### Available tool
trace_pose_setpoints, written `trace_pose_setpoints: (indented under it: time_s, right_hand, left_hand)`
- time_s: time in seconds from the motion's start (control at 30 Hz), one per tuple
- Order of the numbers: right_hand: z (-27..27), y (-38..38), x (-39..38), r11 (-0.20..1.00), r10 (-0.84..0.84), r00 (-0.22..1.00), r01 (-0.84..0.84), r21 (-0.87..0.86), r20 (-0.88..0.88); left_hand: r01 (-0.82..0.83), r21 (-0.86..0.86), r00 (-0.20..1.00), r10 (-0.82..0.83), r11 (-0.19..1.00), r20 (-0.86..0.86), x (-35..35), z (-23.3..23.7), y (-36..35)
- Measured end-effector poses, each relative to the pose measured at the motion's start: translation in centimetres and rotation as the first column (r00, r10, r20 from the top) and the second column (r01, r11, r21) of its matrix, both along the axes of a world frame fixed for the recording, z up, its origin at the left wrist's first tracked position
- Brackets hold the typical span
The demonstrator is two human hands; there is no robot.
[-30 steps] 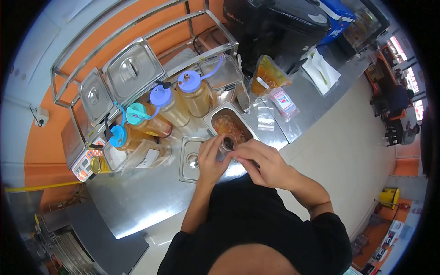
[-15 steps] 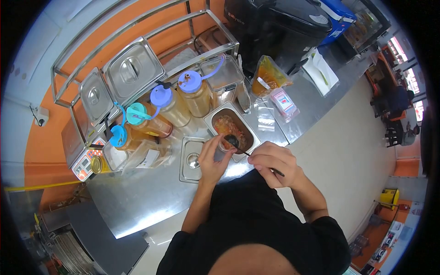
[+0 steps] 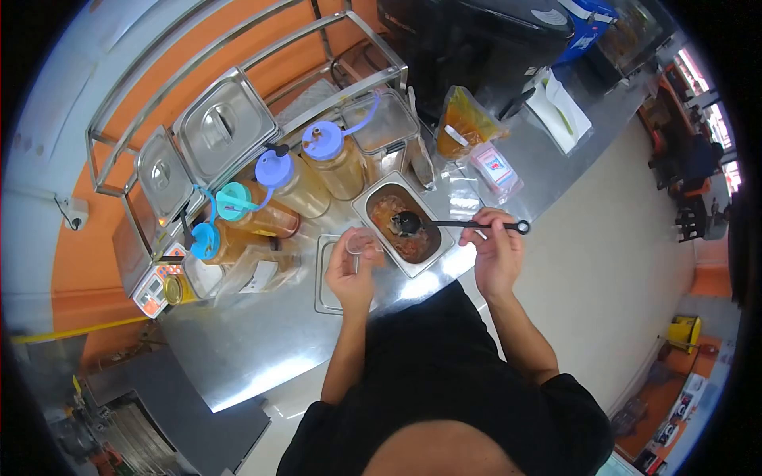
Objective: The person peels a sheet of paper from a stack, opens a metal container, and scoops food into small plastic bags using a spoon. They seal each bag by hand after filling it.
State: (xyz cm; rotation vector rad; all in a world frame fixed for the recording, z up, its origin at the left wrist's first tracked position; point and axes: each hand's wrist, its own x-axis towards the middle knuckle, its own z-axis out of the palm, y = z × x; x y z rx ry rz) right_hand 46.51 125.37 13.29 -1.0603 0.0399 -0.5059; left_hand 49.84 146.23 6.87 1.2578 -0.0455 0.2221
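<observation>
My left hand (image 3: 350, 276) is closed around a small clear plastic cup (image 3: 363, 243), just left of a steel food pan (image 3: 445, 240). Whether the cup has anything in it is hard to make out. A chunky reddish-brown sauce (image 3: 412, 247) lies in the pan. Held by its handle in my right hand (image 3: 498, 258), a black ladle (image 3: 468, 224) reaches in over the pan's right side, its bowl down at the sauce. Partly behind my left hand, a steel lid (image 3: 325, 298) lies flat on the steel counter (image 3: 262, 333).
Several squeeze bottles with blue, teal and purple caps (image 3: 275, 168) stand behind the pan. Steel lids (image 3: 225, 125) lean on a metal rack (image 3: 353, 94). To the right are a bag of orange sauce (image 3: 463, 127), a small white-and-pink packet (image 3: 496, 170) and a large black appliance (image 3: 476, 47).
My left hand has moved left with the cup, off the pan. My right hand has shifted up and right, and the ladle now lies more level, its bowl away from the cup and in the pan.
</observation>
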Motion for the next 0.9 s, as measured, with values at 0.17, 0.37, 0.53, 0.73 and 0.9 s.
trace_pose_setpoints:
  time_s: [0.17, 0.37, 0.53, 0.73, 0.9]
  right_hand:
    - [-5.5, 1.3, 0.6, 0.987, 0.006, 0.980, -0.038, -0.159, -0.197]
    - [-5.3, 1.7, 1.0, 0.850, -0.044, 0.959, -0.111, -0.514, -0.281]
    - [-5.1, 1.5, 1.0, 0.868, 0.006, 0.965, -0.136, -0.478, -0.263]
    - [-4.6, 0.9, 0.8, 0.778, -0.024, 0.933, -0.208, -0.593, -0.360]
    - [-4.8, 0.9, 0.6, 0.724, -0.149, 0.946, -0.095, -0.683, -0.289]
  left_hand:
    - [-0.051, 0.018, 0.997, 0.052, 0.999, -0.054, 0.2, -0.1, 0.9]
    - [-0.028, 0.069, 0.999, 0.031, 0.997, -0.037, -0.3, -0.6, 1.5]
    - [-0.031, 0.131, 0.998, 0.038, 0.991, -0.053, -1.0, -0.8, 1.6]
    - [0.007, 0.121, 0.998, 0.000, 0.993, -0.065, -0.9, -1.6, 1.7]
    - [0.002, 0.109, 0.997, 0.006, 0.994, -0.077, -1.1, -1.1, 1.6]
